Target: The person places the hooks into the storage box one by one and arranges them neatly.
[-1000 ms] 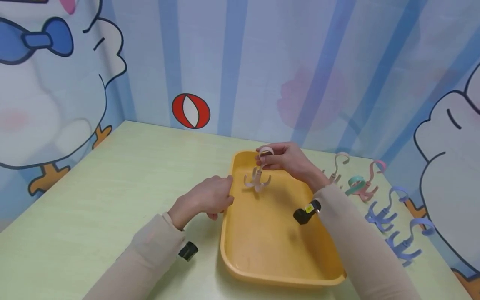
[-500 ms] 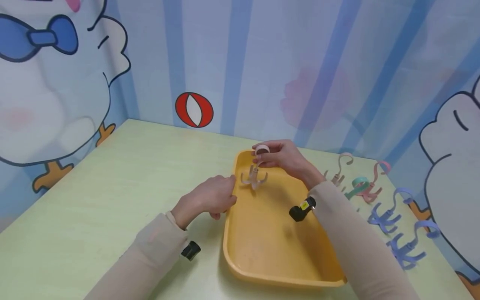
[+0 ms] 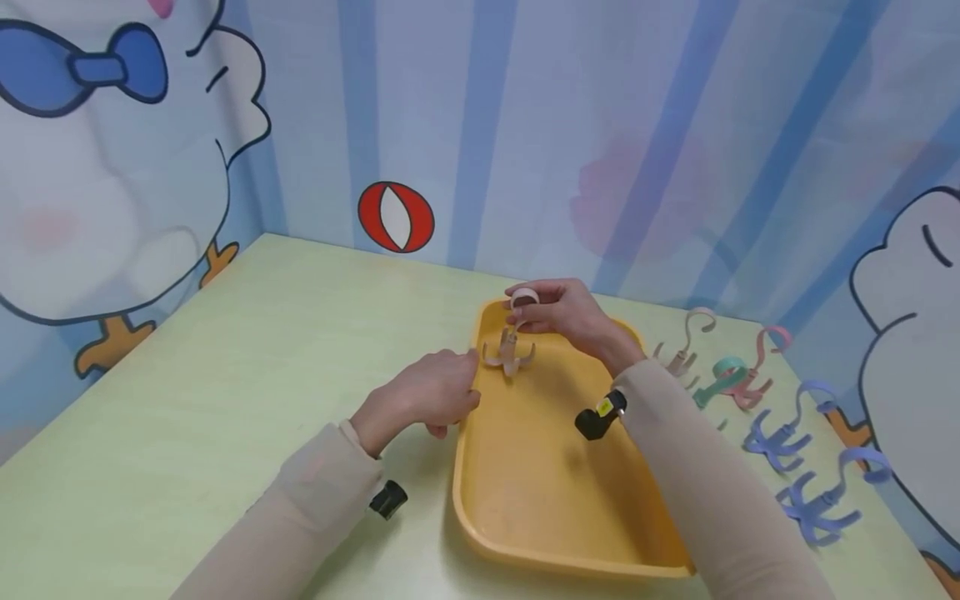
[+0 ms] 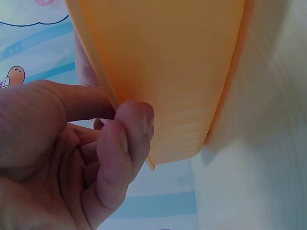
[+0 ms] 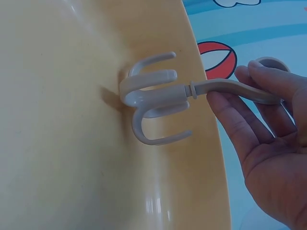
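My right hand (image 3: 573,317) pinches the curved stem of a beige rotating multi-prong hanging hook (image 5: 158,98) between thumb and fingers. The hook is upright in the head view, prongs downward, within the far left corner of a yellow-orange plastic tray (image 3: 555,475). In the right wrist view its prongs are close to the tray's surface; whether they touch it I cannot tell. My left hand (image 3: 431,387) grips the tray's left rim. Thumb and curled fingers (image 4: 136,124) close over that rim in the left wrist view.
Right of the tray stand several similar hooks: a beige one (image 3: 678,362), a pink one (image 3: 750,387), a green one (image 3: 720,383) partly behind my sleeve, and two blue ones (image 3: 776,437). A printed curtain (image 3: 420,117) borders the pale green table (image 3: 225,400).
The right hand has shifted slightly left over the tray with the hook, then stayed nearly still. The left hand keeps its grip on the rim. The head view has turned a little.
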A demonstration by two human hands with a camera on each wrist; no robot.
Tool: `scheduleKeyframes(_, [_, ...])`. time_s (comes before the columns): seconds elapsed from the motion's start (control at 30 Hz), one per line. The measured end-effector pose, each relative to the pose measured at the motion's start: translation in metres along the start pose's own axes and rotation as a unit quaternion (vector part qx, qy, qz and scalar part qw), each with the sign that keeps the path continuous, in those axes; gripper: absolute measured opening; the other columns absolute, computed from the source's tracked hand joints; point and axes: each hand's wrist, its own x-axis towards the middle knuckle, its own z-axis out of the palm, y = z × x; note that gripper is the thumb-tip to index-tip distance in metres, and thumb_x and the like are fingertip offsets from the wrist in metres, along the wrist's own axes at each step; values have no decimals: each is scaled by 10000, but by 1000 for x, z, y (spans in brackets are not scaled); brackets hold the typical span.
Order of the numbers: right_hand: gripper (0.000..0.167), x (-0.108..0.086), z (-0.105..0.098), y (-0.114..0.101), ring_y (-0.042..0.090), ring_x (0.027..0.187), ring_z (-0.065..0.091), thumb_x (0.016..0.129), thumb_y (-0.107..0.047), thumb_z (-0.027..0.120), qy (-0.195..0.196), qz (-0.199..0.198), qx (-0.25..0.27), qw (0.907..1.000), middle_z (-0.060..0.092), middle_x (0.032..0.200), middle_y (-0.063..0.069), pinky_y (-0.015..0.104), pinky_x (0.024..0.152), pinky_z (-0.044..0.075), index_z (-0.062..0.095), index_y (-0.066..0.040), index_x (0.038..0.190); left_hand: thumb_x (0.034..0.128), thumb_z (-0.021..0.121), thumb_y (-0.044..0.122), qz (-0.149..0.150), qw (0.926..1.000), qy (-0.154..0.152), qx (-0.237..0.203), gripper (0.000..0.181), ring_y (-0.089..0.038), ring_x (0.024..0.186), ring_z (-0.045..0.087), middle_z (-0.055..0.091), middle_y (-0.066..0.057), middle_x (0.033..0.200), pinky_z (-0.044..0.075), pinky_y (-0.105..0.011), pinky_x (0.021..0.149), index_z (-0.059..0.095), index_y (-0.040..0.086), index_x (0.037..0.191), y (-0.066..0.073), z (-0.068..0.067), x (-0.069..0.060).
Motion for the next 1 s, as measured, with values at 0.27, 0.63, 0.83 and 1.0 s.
scheduleKeyframes(0.27, [381, 3, 0, 2, 316, 1112, 759, 1007, -24, 686, 135, 60, -20, 9999, 672, 1352, 302, 450, 999, 605, 661, 31, 1383, 1084, 523, 154, -41, 10000, -21, 58, 628, -159, 468, 660, 662, -81, 790, 511, -248, 503, 292, -57, 1629, 4, 0, 1])
scheduleKeyframes(0.63, [366, 10, -3, 3, 285, 1106, 764, 1003, -28, 694, 266, 151, 88, 9995, 696, 1330, 277, 401, 976, 617, 681, 6, 1367, 1087, 533, 161, -53, 9999, 37, 89, 593, -151, 468, 659, 649, -84, 814, 504, -242, 478, 341, -55, 1605, 6, -1, -1])
scheduleKeyframes(0.83, [358, 12, -3, 4, 355, 1191, 719, 1016, -36, 677, 67, 258, 206, 9994, 685, 1350, 273, 434, 1026, 592, 670, 13, 1370, 1086, 534, 161, -47, 9999, 73, 86, 614, -154, 467, 665, 657, -89, 826, 518, -247, 491, 318, -55, 1618, 4, -1, -1])
scheduleKeyframes(1.0, [362, 12, -2, 6, 348, 1203, 719, 1018, -30, 673, 3, 325, 163, 9993, 676, 1363, 280, 458, 1045, 577, 665, 30, 1375, 1088, 535, 166, -128, 9999, 26, -13, 618, -157, 483, 668, 648, -93, 859, 513, -246, 486, 313, -45, 1624, 3, 1, -2])
